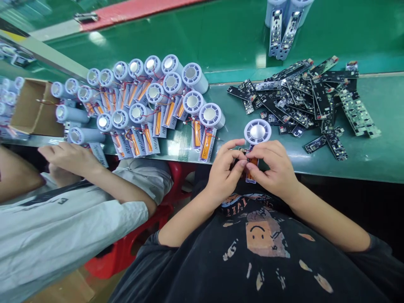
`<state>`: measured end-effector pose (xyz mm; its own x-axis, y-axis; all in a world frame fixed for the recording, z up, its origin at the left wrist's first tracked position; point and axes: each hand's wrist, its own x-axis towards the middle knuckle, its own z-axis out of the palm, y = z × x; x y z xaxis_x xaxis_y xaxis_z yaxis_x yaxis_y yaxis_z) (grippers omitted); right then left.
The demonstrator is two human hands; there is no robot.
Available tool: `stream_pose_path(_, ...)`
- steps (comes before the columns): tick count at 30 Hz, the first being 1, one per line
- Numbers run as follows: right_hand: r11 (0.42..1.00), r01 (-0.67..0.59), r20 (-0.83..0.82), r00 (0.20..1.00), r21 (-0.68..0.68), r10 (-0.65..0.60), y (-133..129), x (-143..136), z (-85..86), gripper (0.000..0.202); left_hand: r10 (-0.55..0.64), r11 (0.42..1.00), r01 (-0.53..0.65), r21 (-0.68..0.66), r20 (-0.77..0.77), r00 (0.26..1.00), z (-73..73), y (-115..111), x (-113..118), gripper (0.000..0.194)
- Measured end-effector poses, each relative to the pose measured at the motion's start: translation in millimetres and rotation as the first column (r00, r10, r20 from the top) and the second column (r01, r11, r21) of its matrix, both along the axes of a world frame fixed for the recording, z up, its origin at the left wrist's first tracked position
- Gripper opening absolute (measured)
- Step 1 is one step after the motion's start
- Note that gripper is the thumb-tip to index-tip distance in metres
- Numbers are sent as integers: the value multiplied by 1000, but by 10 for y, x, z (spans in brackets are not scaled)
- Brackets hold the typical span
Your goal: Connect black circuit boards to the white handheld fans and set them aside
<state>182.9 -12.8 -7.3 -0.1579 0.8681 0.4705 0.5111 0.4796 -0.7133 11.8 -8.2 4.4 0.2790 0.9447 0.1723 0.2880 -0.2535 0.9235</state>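
Observation:
A light-purple handheld fan (258,131) is at the table's front edge before me, its round head towards the back. Its handle, with an orange battery (251,172) showing, reaches past the edge towards my body. On the handle's left, my left hand (225,168) has thumb and fingers closed round a small dark circuit board (242,150), mostly covered by the fingers. From the right, my right hand (274,168) pinches thumb and fingertips together over the handle, against the left fingertips. Whatever lies between its fingertips is hidden.
A loose pile of circuit boards (299,94) lies to the right. Several fans with wires and orange batteries (170,84) stand to the left. Two more fans (280,29) are at the back. A co-worker's hands (72,160) are at far left, beside a cardboard box (38,107).

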Motion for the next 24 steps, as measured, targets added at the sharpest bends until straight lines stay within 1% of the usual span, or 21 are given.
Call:
stream_pose_path(4, 1000, -1, 19, 1000, -28, 2, 17, 11, -12, 7, 14, 988, 12, -153, 166, 986, -70, -11, 28, 11)
stream_pose_path(5, 999, 0, 20, 1000, -34, 1, 21, 16, -11, 8, 15, 985, 21, -174, 199, 980, -81, -15, 34, 10)
stream_pose_path(8, 999, 1, -23, 1000, -48, -2, 28, 26, 4, 9, 14, 979, 43, -200, 272, 962, -90, -18, 39, 22)
stream_pose_path(9, 999, -2, -40, 999, -47, 0, 27, 28, 10, 9, 11, 979, 47, -200, 280, 960, -86, -18, 35, 23)
stream_pose_path(10, 999, -4, -48, 999, -42, 2, 26, 29, 16, 9, 5, 980, 49, -193, 271, 962, -78, -16, 30, 20)
stream_pose_path(12, 1000, 7, -29, 1000, -15, -7, 19, 30, 23, 8, -10, 986, 44, -161, 205, 979, -55, -12, 14, 12)
stream_pose_path(15, 997, 34, 39, 999, 73, -37, 3, 34, 18, 7, -23, 995, 31, -92, 85, 996, -9, -5, -7, 11)
stream_pose_path(18, 990, 39, 62, 997, 135, -48, -11, 39, 0, 7, -30, 998, 33, -54, 55, 998, 19, -2, -15, 11)
stream_pose_path(21, 994, 47, 19, 999, 100, -49, -20, 30, -15, 6, -13, 999, 15, -36, 60, 998, 8, -6, -14, 10)
stream_pose_path(24, 999, 46, -34, 998, -11, -47, -26, 8, -18, 7, 14, 1000, -14, 2, 30, 999, -19, -13, -15, 10)
